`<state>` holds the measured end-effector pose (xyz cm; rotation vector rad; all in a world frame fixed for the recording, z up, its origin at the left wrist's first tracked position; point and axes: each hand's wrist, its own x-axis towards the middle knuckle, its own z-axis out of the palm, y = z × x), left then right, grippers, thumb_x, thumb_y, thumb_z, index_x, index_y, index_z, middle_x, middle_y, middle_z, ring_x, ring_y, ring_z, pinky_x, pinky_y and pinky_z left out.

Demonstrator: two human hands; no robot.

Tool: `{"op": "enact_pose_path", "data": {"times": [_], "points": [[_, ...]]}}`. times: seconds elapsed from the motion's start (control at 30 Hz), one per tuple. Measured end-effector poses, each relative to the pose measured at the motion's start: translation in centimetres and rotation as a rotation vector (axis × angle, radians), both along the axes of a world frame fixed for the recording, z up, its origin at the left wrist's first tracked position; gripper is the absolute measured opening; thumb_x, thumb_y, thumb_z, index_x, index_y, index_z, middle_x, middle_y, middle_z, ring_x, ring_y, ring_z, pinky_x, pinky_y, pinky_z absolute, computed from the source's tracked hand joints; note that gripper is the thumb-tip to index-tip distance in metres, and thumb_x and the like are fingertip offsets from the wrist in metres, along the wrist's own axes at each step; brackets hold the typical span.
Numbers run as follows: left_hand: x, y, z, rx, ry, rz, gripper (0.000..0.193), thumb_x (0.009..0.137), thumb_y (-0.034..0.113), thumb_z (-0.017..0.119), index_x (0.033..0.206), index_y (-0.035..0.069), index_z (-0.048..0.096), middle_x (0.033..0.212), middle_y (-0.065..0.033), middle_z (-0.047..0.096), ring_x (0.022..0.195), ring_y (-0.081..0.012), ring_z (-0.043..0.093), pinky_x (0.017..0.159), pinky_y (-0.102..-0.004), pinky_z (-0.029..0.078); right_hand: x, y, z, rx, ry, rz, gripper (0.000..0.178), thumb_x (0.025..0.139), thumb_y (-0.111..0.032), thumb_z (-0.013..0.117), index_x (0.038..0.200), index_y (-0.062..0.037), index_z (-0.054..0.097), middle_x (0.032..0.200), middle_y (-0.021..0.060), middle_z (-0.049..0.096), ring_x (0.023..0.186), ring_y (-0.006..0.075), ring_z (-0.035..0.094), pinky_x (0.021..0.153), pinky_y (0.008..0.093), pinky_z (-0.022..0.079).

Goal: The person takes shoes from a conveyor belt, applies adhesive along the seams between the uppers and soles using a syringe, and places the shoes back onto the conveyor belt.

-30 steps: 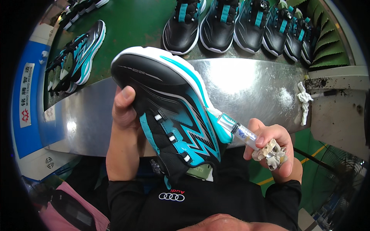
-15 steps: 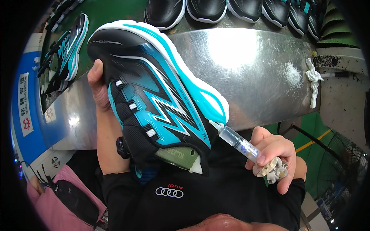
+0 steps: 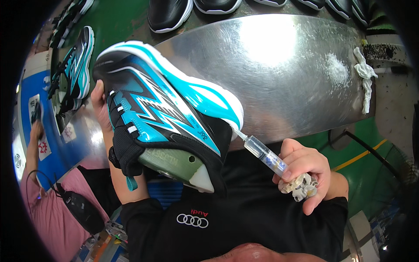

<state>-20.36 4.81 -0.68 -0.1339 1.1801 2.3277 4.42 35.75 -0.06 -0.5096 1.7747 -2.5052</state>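
Note:
My left hand (image 3: 101,107) grips the toe end of a black and turquoise running shoe (image 3: 168,102) from its lace side, thumb showing and the other fingers mostly hidden. The shoe is tilted, with its white and turquoise sole facing up and right. A green shoe last (image 3: 172,163) with a whitish heel fills its opening. My right hand (image 3: 305,168) is closed around a clear syringe (image 3: 264,155) with bluish marks. Its narrow tip meets the shoe's heel, where sole and upper join. A crumpled, dirty whitish wad (image 3: 301,187) is also in my right hand, around the syringe's rear end.
Beyond the shoe spreads a shiny metal worktop (image 3: 209,52) with a white powdery patch (image 3: 337,71). A twisted white rag (image 3: 365,78) lies at its right edge. Several black shoes line the far side; another turquoise shoe (image 3: 80,65) stands left. A person in pink (image 3: 56,218) is at lower left.
The shoe has turned, bringing its opening and the last more into view. The syringe tip has shifted left and now sits at the heel seam. The person in pink has reached an arm out.

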Motion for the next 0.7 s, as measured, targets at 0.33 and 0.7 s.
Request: {"op": "enact_pose_path", "data": {"times": [0.33, 0.7], "points": [[4.4, -6.6, 1.0, -0.464, 0.145, -0.051, 0.039, 0.094, 0.025, 0.041, 0.121, -0.003, 0.049, 0.113, -0.0175, 0.059, 0.099, -0.0287, 0.061, 0.087, -0.0384, 0.05, -1.3, -0.6, -2.0, 0.026, 0.057, -0.044, 0.062, 0.064, -0.038, 0.082, 0.109, -0.001, 0.061, 0.096, 0.0043, 0.067, 0.073, 0.0156, 0.052, 0.068, 0.0275, 0.035], [15.5, -11.8, 1.7, -0.435, -0.179, 0.121, 0.037, 0.091, 0.015, 0.046, 0.125, 0.0, 0.048, 0.118, -0.0153, 0.057, 0.106, -0.0283, 0.058, 0.092, -0.041, 0.048, -1.3, -2.7, -1.6, 0.105, 0.094, -0.104, 0.058, 0.067, -0.036, 0.081, 0.109, -0.0024, 0.06, 0.096, 0.0032, 0.068, 0.068, 0.0146, 0.05, 0.067, 0.0276, 0.032]]}}
